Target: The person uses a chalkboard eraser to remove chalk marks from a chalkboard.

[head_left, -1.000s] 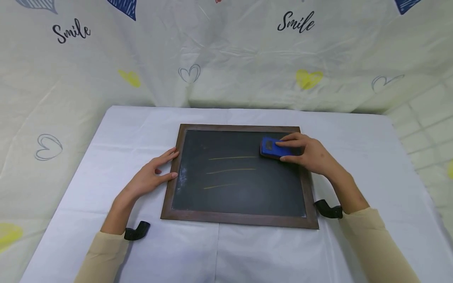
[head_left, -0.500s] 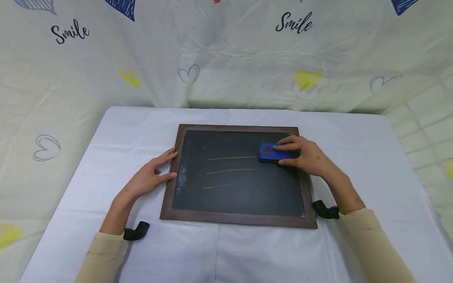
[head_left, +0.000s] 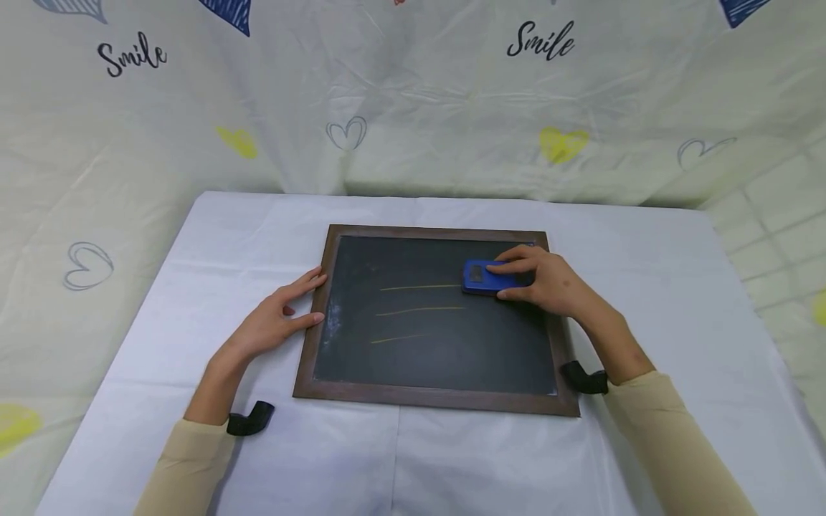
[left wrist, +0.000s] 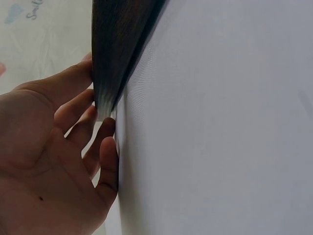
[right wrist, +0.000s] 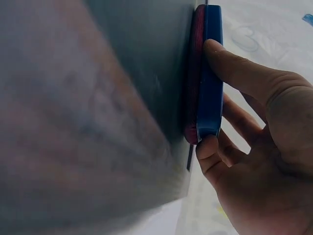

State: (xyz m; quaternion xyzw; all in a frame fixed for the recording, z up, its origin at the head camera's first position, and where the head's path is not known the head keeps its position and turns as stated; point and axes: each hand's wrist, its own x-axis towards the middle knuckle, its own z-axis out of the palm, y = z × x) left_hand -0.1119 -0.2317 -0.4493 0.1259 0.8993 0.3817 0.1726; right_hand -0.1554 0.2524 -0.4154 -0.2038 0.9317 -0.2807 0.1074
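Observation:
A chalkboard (head_left: 439, 351) in a brown wooden frame lies on the table, with three thin yellow chalk lines (head_left: 419, 311) across its dark surface. My right hand (head_left: 548, 283) grips a blue chalkboard eraser (head_left: 479, 278) by its long sides, close to the right end of the top line. In the right wrist view the eraser (right wrist: 212, 83) shows a reddish felt pad facing the board, thumb on one side. My left hand (head_left: 277, 319) rests its fingertips and thumb on the frame's left edge; the left wrist view shows this hand (left wrist: 58, 132) with fingers loosely bent beside the frame (left wrist: 117, 49).
A white cloth (head_left: 271, 459) covers the table. Behind hangs a pale curtain (head_left: 439, 143) printed with hearts and "Smile". A black wrist mount (head_left: 250, 419) sits at the left cuff, another black mount (head_left: 584, 378) at the right cuff, overlapping the frame's right edge in the head view.
My right hand has slid the eraser a little to the left over the board, onto the top line's right end. The left hand has stayed at the frame.

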